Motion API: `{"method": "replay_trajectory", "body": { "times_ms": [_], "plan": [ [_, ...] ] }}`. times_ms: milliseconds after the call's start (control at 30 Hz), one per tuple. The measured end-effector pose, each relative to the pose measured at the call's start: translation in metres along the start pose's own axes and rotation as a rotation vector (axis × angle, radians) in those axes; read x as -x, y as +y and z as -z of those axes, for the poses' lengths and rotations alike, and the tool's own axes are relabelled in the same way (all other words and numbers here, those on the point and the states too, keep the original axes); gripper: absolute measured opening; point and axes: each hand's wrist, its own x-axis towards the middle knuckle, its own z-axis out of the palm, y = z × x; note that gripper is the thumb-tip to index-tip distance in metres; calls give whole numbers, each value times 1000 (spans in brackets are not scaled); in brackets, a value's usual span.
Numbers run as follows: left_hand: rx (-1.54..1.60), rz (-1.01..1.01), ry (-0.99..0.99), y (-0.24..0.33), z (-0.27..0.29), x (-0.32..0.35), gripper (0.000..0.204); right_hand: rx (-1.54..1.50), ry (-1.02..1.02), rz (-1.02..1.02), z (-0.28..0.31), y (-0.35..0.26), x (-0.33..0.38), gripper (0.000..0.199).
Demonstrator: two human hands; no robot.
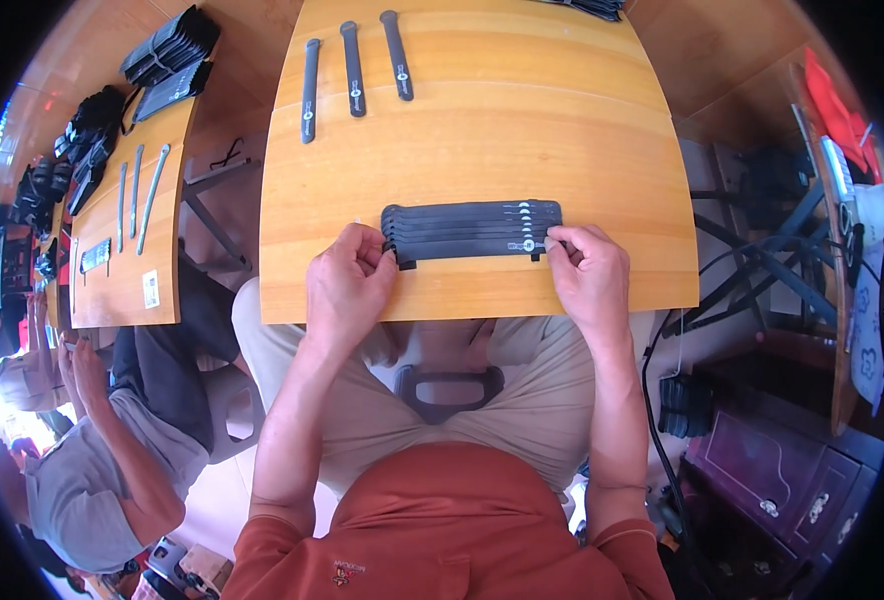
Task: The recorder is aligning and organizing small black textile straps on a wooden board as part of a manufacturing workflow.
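A stack of flat dark grey strips [462, 229] lies crosswise near the table's front edge, fanned so their long edges show as steps. The strips have rounded ends and small white marks toward the right. My left hand [349, 280] pinches the stack's left end between thumb and bent fingers. At the opposite end, my right hand [596, 275] holds the front corner between thumb and forefinger. Small black tabs [536, 257] stick out below the front strip. Farther off lie three separate strips, a left one [310, 92], a middle one [353, 70] and a right one [396, 55].
The wooden table [482, 150] has a dark bundle [587, 8] at its far edge. At left, another person [112, 470] sits by a second table [167, 230] bearing strips and dark bundles [170, 45]. Black metal legs and cables [732, 245] stand to the right, beside a purple cabinet [762, 475].
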Motion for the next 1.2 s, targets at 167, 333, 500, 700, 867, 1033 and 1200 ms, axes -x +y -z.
{"method": "replay_trajectory", "body": {
  "times_ms": [167, 333, 500, 700, 867, 1033, 1200],
  "plan": [
    [-134, -157, 58, 10, 2, 8, 18, 147, 22, 36, 4, -3, 3, 11],
    [-358, -360, 38, 11, 0, 18, 24, 221, 7, 66, 7, -6, 6, 13],
    [-548, -573, 39, 25, -9, 31, 42, 389, 70, 441, -11, -31, 25, 36],
    [-682, -672, -213, 9, -11, 30, 68, 494, -225, 491, -31, -20, 43, 55],
    [-676, -640, -220, -10, 14, 28, 69, 581, -148, 385, 10, 8, 40, 53],
    [-664, -646, -197, -16, 17, 30, 70, 571, -77, 418, 14, -6, 16, 37],
    [-638, -642, -229, -16, 19, 29, 69, 257, 140, 468, -47, -53, -50, 19]
  ]
}}
